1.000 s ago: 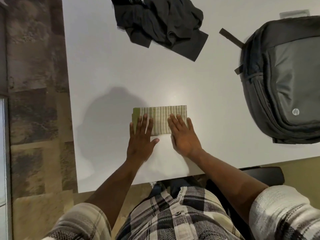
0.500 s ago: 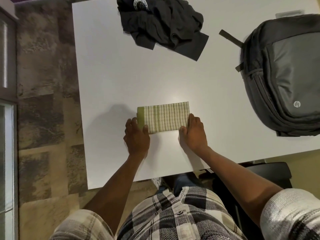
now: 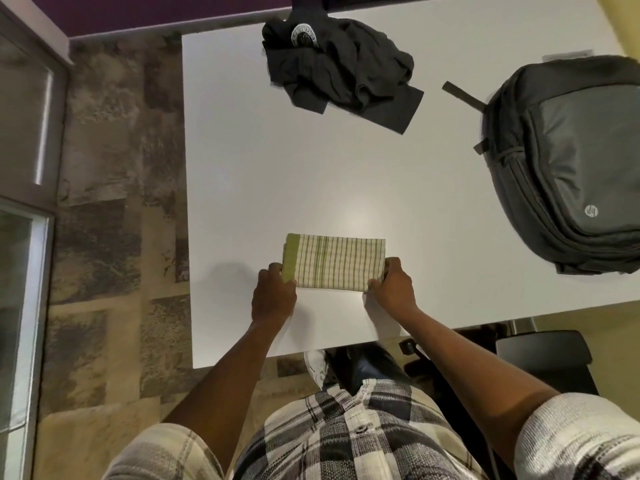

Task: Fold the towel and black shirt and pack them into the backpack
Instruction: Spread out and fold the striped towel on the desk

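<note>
Here the left hand point(image 3: 273, 296) and right hand point(image 3: 393, 289) each pinch an end of the folded towel point(image 3: 334, 263); lifting unevenly could let the layers slip open.

The backpack point(image 3: 568, 161) runs off the right edge, so its far side cannot be seen. The round badge on the black shirt point(image 3: 341, 76) is too small to read. The left hand point(image 3: 273, 294) and right hand point(image 3: 394, 289) hide their fingertips behind the towel point(image 3: 334, 263).
</note>
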### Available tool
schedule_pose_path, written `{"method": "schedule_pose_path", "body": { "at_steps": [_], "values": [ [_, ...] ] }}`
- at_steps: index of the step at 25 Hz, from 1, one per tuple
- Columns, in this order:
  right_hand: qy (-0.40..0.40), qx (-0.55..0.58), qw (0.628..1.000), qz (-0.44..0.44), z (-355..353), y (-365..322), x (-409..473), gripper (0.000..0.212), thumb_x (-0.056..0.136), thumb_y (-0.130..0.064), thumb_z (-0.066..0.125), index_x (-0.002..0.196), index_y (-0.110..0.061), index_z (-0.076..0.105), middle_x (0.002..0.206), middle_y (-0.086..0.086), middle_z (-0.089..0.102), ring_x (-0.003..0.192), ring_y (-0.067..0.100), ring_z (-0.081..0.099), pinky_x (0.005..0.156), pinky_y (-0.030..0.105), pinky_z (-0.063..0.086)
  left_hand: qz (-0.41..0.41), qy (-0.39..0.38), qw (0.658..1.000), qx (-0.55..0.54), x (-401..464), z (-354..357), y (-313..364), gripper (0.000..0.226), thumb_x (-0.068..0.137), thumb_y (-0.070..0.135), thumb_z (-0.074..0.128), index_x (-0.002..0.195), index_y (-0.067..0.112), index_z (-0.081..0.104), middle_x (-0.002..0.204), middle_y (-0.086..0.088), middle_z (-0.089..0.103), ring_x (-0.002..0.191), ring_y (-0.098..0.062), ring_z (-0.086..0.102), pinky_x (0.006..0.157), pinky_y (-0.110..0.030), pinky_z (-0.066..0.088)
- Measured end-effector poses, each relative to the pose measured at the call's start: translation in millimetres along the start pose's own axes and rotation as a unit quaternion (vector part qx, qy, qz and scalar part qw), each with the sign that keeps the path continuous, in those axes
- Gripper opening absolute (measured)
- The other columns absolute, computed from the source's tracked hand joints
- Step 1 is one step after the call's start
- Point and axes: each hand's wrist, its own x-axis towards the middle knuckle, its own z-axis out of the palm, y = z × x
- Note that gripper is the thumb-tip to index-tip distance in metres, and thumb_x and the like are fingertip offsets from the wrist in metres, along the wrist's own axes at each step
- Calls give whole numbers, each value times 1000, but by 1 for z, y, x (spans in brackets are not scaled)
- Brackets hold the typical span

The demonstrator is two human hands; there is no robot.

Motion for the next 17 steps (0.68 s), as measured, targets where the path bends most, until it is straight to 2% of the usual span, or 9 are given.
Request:
{"method": "schedule_pose_path", "body": {
  "at_steps": [5,8,11,14,17],
  "values": [
    [-7,7,1000,7,9,5,-17,41,88,-4,61,125,-5,44,114,9,60,96,23,59,75,37,54,-4,-21,1000,-19,-7,-1,-22,37,93,22,64,126,7,54,119,-17,61,104,-31,62,80,-32,49],
    [-5,13,1000,19,10,5,-22,40,88,-4,62,124,-5,46,107,3,57,92,19,55,70,28,46,-32,-43,998,-33,-4,-3,-26,38,93,28,63,126,10,56,123,-13,65,107,-29,64,80,-32,49],
    [-3,40,998,38,11,8,-26,41,87,-5,66,123,-8,46,107,1,56,93,18,56,62,21,44,-35,-51,998,-34,-5,-4,-29,38,92,30,64,124,12,57,121,-9,67,106,-27,64,82,-33,50],
    [4,122,983,136,7,8,-17,31,83,-8,70,108,-10,52,104,10,63,82,22,62,54,26,47,-50,-61,996,-46,-6,-1,-33,36,88,30,70,119,15,58,117,-7,69,104,-25,66,88,-36,55],
    [-60,159,969,178,-6,5,1,14,83,-3,70,87,-4,56,89,20,64,61,21,53,48,29,40,-62,-71,993,-68,-5,2,-32,33,86,30,73,112,17,58,112,-6,71,99,-24,68,89,-40,57]
  ]
}}
